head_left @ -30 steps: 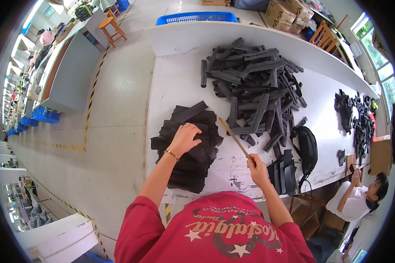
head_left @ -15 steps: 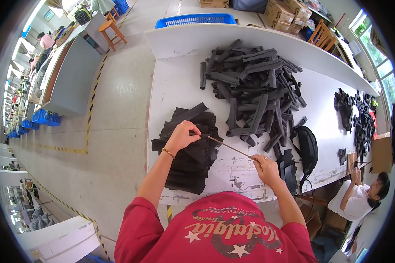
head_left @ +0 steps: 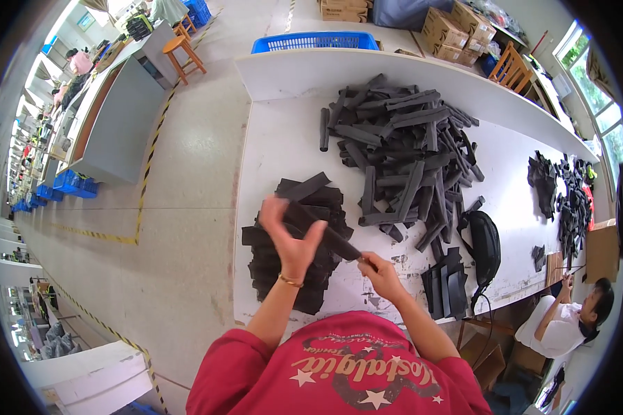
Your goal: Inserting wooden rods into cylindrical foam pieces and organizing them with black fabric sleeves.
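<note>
My right hand (head_left: 383,273) is closed at the lower end of a dark fabric tube (head_left: 336,242), around a thin brown rod of which only a bit shows by the fingers. The rest of the rod is hidden. Up and to the left the tube slants toward my left hand (head_left: 294,245), which is open, thumb apart, its fingers smeared by motion. Whether the left palm touches the tube I cannot tell. Below that hand lies a stack of flat black fabric pieces (head_left: 304,287) near the table's left edge.
A heap of dark rolled tubes (head_left: 394,149) covers the middle of the white table (head_left: 277,138). To the right are flat black pieces (head_left: 445,287), a black pouch (head_left: 484,245) and more black items (head_left: 573,200). A blue basket (head_left: 315,41) stands behind the raised board. A co-worker (head_left: 564,321) sits at right.
The bare length of rod between my hands is now out of sight, with a dark tube in its place. My left hand has opened; my right hand has moved left and slightly nearer me.
</note>
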`<state>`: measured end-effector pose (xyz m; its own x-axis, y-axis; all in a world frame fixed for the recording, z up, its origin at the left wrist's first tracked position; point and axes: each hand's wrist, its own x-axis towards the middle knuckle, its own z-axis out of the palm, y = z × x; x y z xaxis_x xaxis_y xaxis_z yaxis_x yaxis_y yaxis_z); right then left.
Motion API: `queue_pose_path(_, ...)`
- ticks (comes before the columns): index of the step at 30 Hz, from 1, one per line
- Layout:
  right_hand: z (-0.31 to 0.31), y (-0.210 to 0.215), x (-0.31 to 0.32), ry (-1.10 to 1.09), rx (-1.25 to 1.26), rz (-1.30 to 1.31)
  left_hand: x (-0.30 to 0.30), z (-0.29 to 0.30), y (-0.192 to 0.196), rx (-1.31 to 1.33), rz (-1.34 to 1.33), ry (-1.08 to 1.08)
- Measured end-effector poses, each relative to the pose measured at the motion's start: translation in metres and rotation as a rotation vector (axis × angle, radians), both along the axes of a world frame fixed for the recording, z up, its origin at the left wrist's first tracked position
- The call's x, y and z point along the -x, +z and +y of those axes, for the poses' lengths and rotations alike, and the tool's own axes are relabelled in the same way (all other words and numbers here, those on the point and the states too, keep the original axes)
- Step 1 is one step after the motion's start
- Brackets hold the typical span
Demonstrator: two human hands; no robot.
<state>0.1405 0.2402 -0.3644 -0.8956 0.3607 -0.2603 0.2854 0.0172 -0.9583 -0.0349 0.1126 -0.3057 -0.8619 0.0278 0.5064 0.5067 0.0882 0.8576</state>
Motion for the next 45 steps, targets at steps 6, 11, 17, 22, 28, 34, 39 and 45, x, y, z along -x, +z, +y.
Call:
queue_pose_path(6,-0.039,-0.008,0.012,-0.03,0.036,-0.037,-0.028,0.004,-0.069,-1.016,-1.208,-0.508)
queue_pose_path(11,-0.057,-0.009,0.006,-0.156,-0.217,-0.029,-0.032,0.013,-0.064,-0.95,-1.282,-0.417)
queue_pose_path(17,-0.052,0.005,-0.009,-0.062,-0.179,-0.154,-0.026,0.023,-0.06,-0.905,-1.27,-0.385)
queue_pose_path(22,-0.056,0.004,-0.002,-0.15,-0.156,-0.073,-0.035,0.03,-0.055,-0.913,-1.253,-0.488)
queue_pose_path(28,-0.061,0.005,0.005,-0.16,-0.217,-0.082,-0.043,0.027,-0.051,-0.9,-1.301,-0.553)
queue_pose_path(34,-0.061,0.006,-0.014,-0.099,-0.208,-0.161,-0.027,0.028,-0.045,-0.839,-1.254,-0.541)
queue_pose_path(39,-0.057,0.006,-0.035,-0.002,-0.183,-0.24,-0.009,0.026,-0.035,-0.759,-1.225,-0.495)
queue_pose_path(45,-0.038,0.023,-0.101,0.191,-0.303,-0.326,0.032,0.006,-0.016,-0.629,-1.023,-0.404)
